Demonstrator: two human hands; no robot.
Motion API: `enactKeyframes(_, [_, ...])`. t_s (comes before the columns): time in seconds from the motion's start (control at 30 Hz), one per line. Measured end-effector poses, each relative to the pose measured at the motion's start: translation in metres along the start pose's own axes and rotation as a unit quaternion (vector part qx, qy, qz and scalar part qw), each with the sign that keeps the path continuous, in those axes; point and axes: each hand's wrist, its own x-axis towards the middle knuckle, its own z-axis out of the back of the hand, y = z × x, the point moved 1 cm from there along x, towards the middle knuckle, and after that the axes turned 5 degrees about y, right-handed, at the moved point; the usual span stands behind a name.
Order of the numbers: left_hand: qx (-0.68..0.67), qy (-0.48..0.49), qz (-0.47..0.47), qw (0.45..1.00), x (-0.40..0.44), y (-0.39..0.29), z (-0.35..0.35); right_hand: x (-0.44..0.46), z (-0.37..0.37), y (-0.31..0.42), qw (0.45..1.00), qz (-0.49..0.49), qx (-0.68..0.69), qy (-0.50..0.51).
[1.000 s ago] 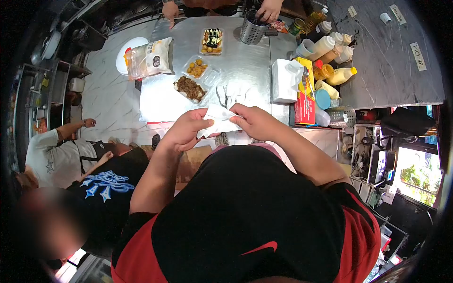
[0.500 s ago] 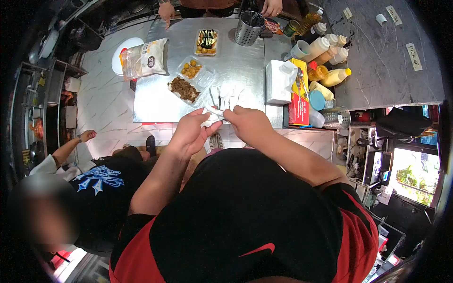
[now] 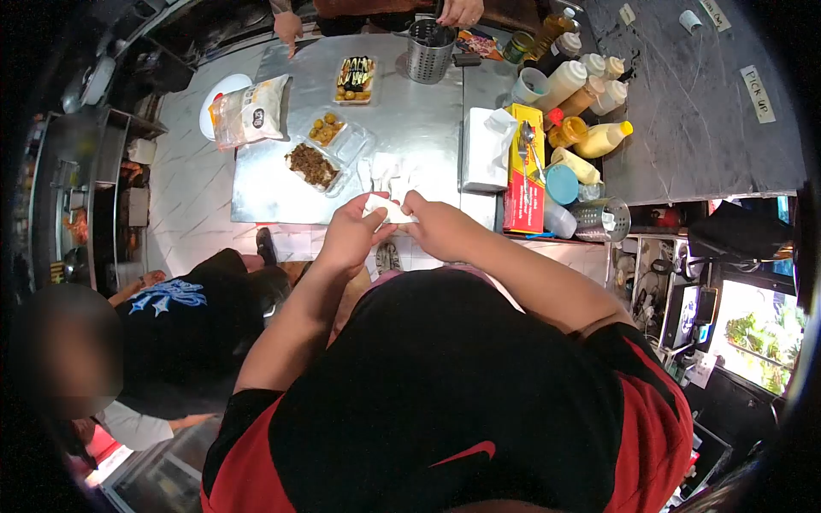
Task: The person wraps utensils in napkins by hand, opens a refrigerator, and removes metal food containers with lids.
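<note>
A small white bundle [image 3: 387, 209], which looks like a folded napkin, is pinched between my two hands over the near edge of the steel table [image 3: 428, 128]. My left hand [image 3: 353, 232] holds its left side and my right hand [image 3: 434, 224] its right side. Just beyond my fingers, several white wrapped pieces [image 3: 389, 174] lie on the table. To their left stands an open clear container [image 3: 351, 141] with brown shredded topping [image 3: 311, 165] and yellow-brown balls [image 3: 327, 129]. Farther back is a tray of sauced food [image 3: 355, 79].
A plastic bag [image 3: 252, 113] lies at the left on the table. A white napkin box [image 3: 488, 149], a yellow-red box [image 3: 523, 192] and sauce bottles [image 3: 564, 84] line the right. Across, another person's hand [image 3: 462, 12] is at a metal holder [image 3: 430, 53]. People stand at left.
The white piece in my hands has gone from spread out to a compact bundle. The table has shifted left in view. Across, the person's hand is now over the metal holder.
</note>
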Motion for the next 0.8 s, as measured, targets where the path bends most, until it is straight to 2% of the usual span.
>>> enactKeyframes(0.1, [0.097,0.013,-0.025,0.995,0.007,0.006,-0.021,-0.012,0.023,-0.017,0.997,-0.029,0.049,0.061])
enactKeyframes(0.2, [0.138,0.03,-0.055,0.988,0.012,0.011,-0.043,-0.013,0.027,-0.053,0.994,0.035,0.04,0.097])
enactKeyframes(0.3, [0.216,0.011,-0.058,0.975,0.008,0.008,-0.072,-0.015,0.031,-0.081,0.984,0.049,0.106,0.132])
enactKeyframes(0.4, [0.282,0.003,-0.111,0.953,0.009,0.016,-0.09,-0.022,0.045,-0.092,0.973,0.065,0.145,0.168])
enactKeyframes(0.5, [0.325,0.007,-0.094,0.941,0.004,0.015,-0.109,-0.028,0.065,-0.094,0.921,-0.075,0.204,0.324])
enactKeyframes(0.6, [0.283,0.041,-0.123,0.95,0.006,0.024,-0.121,-0.041,0.06,-0.102,0.825,-0.118,0.382,0.398])
enactKeyframes(0.63, [0.281,0.036,-0.125,0.951,0.007,0.025,-0.123,-0.042,0.066,-0.104,0.796,-0.131,0.398,0.436])
enactKeyframes(0.7, [0.277,0.025,-0.129,0.952,0.009,0.027,-0.125,-0.034,0.067,-0.113,0.845,-0.115,0.339,0.397])
enactKeyframes(0.73, [0.316,-0.003,-0.123,0.941,0.009,0.028,-0.126,-0.031,0.066,-0.117,0.867,-0.106,0.308,0.377])
enactKeyframes(0.8, [0.391,-0.056,-0.107,0.912,0.01,0.028,-0.13,-0.028,0.064,-0.12,0.957,-0.032,0.163,0.24])
